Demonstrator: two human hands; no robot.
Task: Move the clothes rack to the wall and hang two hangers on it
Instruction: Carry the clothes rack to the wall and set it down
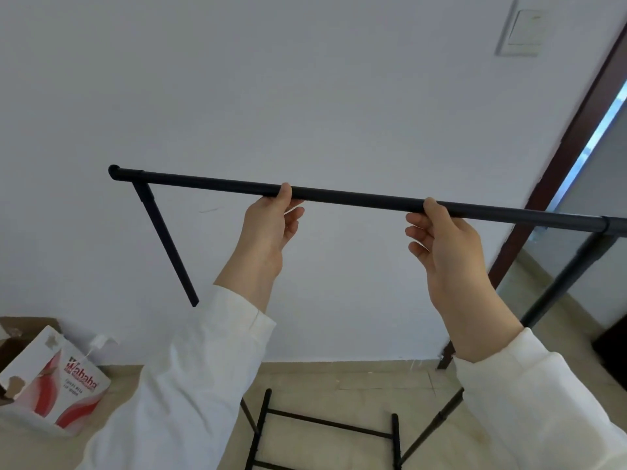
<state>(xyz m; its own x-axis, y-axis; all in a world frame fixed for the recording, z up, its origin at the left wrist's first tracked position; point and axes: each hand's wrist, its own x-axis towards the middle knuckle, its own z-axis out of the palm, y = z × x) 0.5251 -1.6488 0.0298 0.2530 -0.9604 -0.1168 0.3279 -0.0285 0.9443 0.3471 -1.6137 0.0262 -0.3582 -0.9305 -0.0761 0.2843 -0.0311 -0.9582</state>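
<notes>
Your two white sleeves (190, 385) fill the bottom of the view, closest to you. Between them, low down, you can see the feet and cross bars of the clothes rack (325, 424) on the tan floor (339, 374).

Your left hand (268, 228) reaches up and holds the top bar (356, 196) of the rack from below. Its grip is closed on the bar, with the thumb on the near side and the fingers curled around the far side. Your right hand (444, 242) holds the same bar in the same way, and its grip is closed on the bar too. The two hands are well apart, and a bare stretch of bar lies between them.

The bar runs past your left hand to a rounded end cap (114, 172), where the left pole (164, 242) goes down and hides behind your sleeve. On the other side the bar runs past your right hand to the edge of the view, where the right pole (570, 276) goes down.

A torn red and white box (57, 385) sits on the floor at the left, beside the wall (305, 96). The white wall is just behind the rack. A light switch (522, 30) is high on the wall, and a dark brown door frame (573, 130) stands at the right.
</notes>
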